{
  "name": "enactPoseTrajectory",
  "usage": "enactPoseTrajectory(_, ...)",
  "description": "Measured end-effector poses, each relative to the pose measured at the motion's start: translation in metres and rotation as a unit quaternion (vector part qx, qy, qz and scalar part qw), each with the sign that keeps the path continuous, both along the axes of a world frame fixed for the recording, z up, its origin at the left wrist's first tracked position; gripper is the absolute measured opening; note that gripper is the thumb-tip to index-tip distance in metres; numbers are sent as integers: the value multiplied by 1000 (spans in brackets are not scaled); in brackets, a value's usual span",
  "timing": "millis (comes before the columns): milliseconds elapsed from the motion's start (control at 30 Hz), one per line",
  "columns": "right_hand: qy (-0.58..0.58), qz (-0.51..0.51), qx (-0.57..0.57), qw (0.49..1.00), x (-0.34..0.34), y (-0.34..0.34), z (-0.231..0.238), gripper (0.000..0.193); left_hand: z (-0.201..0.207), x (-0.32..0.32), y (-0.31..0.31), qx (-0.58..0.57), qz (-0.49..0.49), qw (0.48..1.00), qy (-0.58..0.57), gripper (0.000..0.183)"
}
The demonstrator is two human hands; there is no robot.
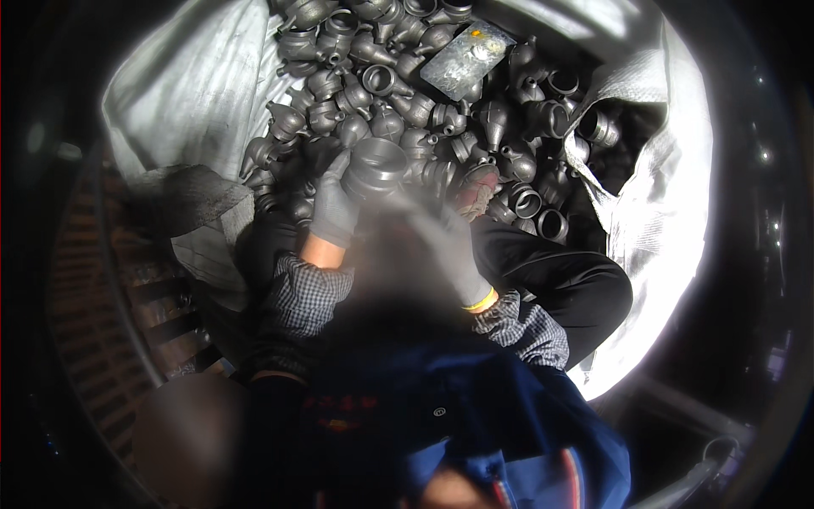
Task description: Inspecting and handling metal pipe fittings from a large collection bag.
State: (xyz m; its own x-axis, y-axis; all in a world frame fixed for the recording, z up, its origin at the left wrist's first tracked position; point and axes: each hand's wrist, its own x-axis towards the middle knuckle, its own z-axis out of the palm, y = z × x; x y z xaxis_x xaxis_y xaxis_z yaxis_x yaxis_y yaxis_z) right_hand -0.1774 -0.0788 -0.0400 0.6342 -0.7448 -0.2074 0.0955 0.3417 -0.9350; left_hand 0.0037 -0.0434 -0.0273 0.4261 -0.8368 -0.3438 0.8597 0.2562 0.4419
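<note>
My left hand [337, 206], in a grey glove, is closed around the side of a dark grey metal casting [376, 163]. The casting has a wide round mouth with a ringed collar, and the mouth faces up. To its lower right is my right hand [451, 256], also in a grey glove with a yellow cuff edge. Blur smears its fingers near the casting, so whether they touch it or hold anything cannot be made out. Beyond both hands lies a heap of similar bulb-shaped castings [387, 124], some with narrow spouts.
A flat grey rectangular plate [465, 64] with an orange mark lies on the heap. White woven sacking [199, 93] surrounds the castings on both sides. My bent leg [560, 284] in black trousers is at the right. A slatted brown surface [157, 310] shows at the left.
</note>
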Motion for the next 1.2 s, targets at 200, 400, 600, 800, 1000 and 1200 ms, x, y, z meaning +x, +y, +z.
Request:
enactPoseTrajectory(200,-9,-32,-24,999,-8,-15,-32,35,-10,10,2,-19,-8,998,-53,25)
enactPoseTrajectory(400,35,-15,-82,996,-13,-17,-40,37,-32,18,-2,-41,32,978,-200,24)
enactPoseTrajectory(600,0,0,-55,998,-15,-18,-38,38,-27,17,2,-98,6,965,-243,23)
enactPoseTrajectory(800,12,8,-77,997,-18,-17,-28,38,-18,10,-1,-99,13,955,-281,18)
enactPoseTrajectory(1000,1,-16,29,999,-17,-16,-35,34,-11,14,3,-115,-44,967,-222,23)
enactPoseTrajectory(1200,16,5,-2,1000,-18,-17,-52,39,-2,7,2,-116,-28,960,-252,20)
